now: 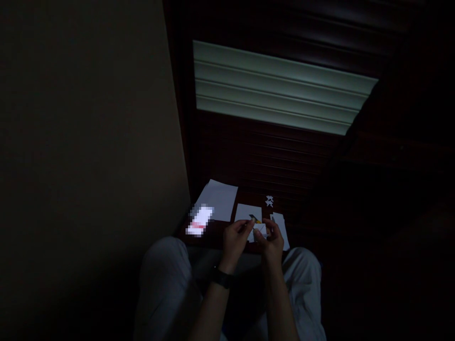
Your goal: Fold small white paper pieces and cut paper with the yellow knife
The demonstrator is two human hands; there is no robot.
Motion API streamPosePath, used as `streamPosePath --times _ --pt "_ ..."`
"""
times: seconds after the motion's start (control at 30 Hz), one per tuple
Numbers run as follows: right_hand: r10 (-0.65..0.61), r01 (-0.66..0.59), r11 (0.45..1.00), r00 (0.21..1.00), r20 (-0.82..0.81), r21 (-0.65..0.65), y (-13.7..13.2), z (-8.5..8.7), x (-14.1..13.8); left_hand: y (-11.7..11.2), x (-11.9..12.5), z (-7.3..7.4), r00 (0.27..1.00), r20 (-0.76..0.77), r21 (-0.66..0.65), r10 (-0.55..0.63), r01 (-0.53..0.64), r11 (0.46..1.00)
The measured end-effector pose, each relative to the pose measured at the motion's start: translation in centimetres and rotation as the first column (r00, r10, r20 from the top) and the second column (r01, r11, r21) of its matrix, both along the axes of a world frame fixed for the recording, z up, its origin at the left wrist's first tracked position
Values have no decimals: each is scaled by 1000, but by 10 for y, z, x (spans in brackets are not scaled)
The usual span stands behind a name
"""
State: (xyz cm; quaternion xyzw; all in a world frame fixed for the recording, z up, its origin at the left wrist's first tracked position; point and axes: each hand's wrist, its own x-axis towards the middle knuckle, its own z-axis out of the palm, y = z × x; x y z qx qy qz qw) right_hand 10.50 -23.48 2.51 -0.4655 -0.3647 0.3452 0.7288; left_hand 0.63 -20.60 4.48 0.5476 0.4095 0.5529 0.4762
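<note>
The scene is very dark. My left hand (235, 237) and my right hand (270, 239) are raised close together above my knees, fingers pinched on a small piece of white folded paper (259, 231) held between them. A black watch sits on my left wrist. Just beyond the hands, a white paper square (245, 211) lies on the dark wooden floor, with a small dark and yellow object (254, 219) on it that I cannot identify. Another white paper strip (281, 226) lies to the right of my right hand.
A larger white sheet (220, 196) lies at the left by the wall, with a blurred white and red item (199, 220) beside it. Small folded paper pieces (269, 201) rest farther off. A plain wall (88, 142) stands left. A lit patch (277, 87) falls on the slatted wood.
</note>
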Motion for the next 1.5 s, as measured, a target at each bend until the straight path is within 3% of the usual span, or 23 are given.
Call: streamPosePath --times 0.13,0.27,0.4,0.53,0.63,0.73,0.93,1.13,1.27,1.37,1.5 --pt "-92 92 996 996 0 16 2 0 1 -2 3 3 993 99 -34 -71 75 997" --pt "-43 43 999 998 35 -8 2 2 3 -1 1 1 988 132 -31 -77 81 996" --pt "-26 24 1000 985 168 16 -1 9 9 3 -3 -2 997 64 -4 -29 30 1000" --pt "26 -23 1000 959 283 -15 -5 16 18 6 -5 -2 997 -43 41 -64 65 997" --pt "98 -76 994 940 326 -79 -9 18 22 6 -3 0 996 -52 58 -75 78 995" --pt "78 -55 996 935 345 -77 -8 16 22 5 -2 0 997 -38 46 -73 75 996" --pt "-100 106 994 954 284 -4 1 8 19 3 -1 0 988 55 -50 -141 144 988" --pt "-114 113 993 937 332 23 1 10 13 -3 -2 6 977 107 -101 -184 195 976" --pt "-176 178 984 948 265 19 2 7 10 -7 -3 9 944 229 -142 -238 274 951" --pt "-221 221 975 955 198 25 3 1 7 -7 0 2 929 276 -157 -248 298 942" --pt "-193 190 981 967 164 35 3 -4 7 -3 6 -13 947 280 -172 -157 210 962"
